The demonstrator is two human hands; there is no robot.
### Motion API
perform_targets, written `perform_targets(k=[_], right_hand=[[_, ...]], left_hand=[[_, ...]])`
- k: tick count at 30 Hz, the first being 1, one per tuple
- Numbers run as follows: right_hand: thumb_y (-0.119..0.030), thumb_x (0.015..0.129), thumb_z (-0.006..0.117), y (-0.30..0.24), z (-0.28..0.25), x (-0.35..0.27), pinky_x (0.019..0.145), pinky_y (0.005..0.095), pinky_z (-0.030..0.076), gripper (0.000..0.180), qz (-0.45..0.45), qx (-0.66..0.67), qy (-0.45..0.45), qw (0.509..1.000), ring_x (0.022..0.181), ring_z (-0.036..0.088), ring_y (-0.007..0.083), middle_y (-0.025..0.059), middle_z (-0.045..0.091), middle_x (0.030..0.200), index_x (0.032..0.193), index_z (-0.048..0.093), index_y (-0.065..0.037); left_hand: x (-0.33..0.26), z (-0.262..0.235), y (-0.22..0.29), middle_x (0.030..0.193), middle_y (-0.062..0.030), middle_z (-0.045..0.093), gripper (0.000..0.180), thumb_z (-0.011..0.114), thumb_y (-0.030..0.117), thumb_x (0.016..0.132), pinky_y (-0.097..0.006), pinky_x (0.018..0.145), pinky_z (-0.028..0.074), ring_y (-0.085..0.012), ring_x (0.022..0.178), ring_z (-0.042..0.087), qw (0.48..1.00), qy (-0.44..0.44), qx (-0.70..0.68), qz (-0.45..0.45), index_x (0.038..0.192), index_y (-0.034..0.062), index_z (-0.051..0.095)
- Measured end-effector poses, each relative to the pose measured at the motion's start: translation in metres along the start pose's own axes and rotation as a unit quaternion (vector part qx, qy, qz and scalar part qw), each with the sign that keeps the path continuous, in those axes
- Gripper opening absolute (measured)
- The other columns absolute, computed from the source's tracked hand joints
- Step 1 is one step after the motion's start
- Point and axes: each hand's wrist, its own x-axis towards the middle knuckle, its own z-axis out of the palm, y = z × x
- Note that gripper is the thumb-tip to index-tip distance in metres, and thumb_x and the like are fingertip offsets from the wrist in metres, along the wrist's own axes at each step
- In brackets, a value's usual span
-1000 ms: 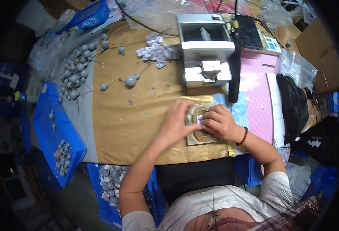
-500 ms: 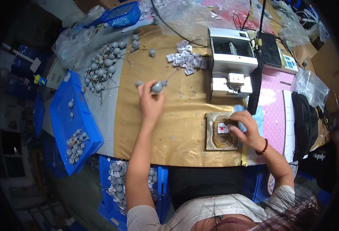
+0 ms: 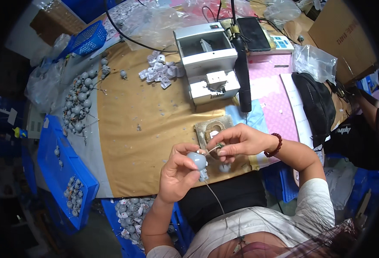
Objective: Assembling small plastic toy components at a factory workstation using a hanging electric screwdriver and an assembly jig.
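My left hand (image 3: 176,176) is closed around a round grey ball-shaped part (image 3: 197,161) with a connector and a thin cable (image 3: 216,198) trailing down toward my lap. Close beside it, my right hand (image 3: 245,144) pinches thin wires (image 3: 214,149) that run from the ball's top; a small greenish end shows at the fingertips. A second grey ball (image 3: 224,167), smeared by motion, hangs below the right fingers. Partly hidden behind that hand lies a square metal fixture (image 3: 200,128) with an oval recess, a small white piece (image 3: 214,133) inside it.
A silver bench machine (image 3: 211,62) stands beyond the fixture, with white printed pieces (image 3: 160,71) to its left. Grey balls (image 3: 78,103) are heaped at the far left. Blue trays (image 3: 52,159) flank the table. A phone (image 3: 253,34) and black bag (image 3: 312,103) sit right.
The view has shifted to the right. My left hand has brought the grey ball from the far left to the table's front, and my right hand has left the fixture's recess to pinch the wires.
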Motion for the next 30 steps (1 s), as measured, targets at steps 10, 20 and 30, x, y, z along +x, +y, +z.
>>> perform_targets(k=[10, 20, 30], right_hand=[[-0.006, 0.087, 0.071, 0.034, -0.019, -0.009, 0.067, 0.0349, 0.055, 0.019, -0.177, -0.473, 0.177, 0.845, 0.082, 0.068, 0.0209, 0.0088, 0.068, 0.092, 0.106, 0.072, -0.004], [-0.015, 0.072, 0.071, 0.048, -0.027, 0.011, 0.063, 0.0347, 0.052, 0.043, -0.282, -0.716, 0.139, 0.624, 0.079, 0.061, 0.0234, 0.0069, 0.059, 0.092, 0.113, 0.068, -0.005], [-0.015, 0.075, 0.062, 0.035, -0.02, 0.011, 0.067, 0.0336, 0.053, 0.022, -0.257, -0.784, 0.073, 0.56, 0.083, 0.06, 0.0229, 0.0073, 0.056, 0.089, 0.092, 0.067, -0.002]], left_hand=[[-0.022, 0.017, -0.055, 0.125, -0.0153, 0.054, 0.036, 0.068, -0.006, 0.082, -0.035, 0.097, 0.048, -0.0249, 0.114, 0.058, 0.955, 0.059, 0.288, -0.045, 0.116, 0.0029, 0.058], [-0.003, 0.015, -0.063, 0.12, -0.0151, 0.058, 0.031, 0.072, -0.001, 0.08, -0.037, 0.093, 0.049, -0.0298, 0.109, 0.06, 0.917, 0.053, 0.394, -0.039, 0.11, 0.0033, 0.064], [0.006, 0.008, -0.061, 0.119, -0.0161, 0.058, 0.032, 0.067, -0.002, 0.08, -0.04, 0.093, 0.05, -0.0329, 0.11, 0.059, 0.892, 0.035, 0.448, -0.05, 0.112, 0.0032, 0.065]])
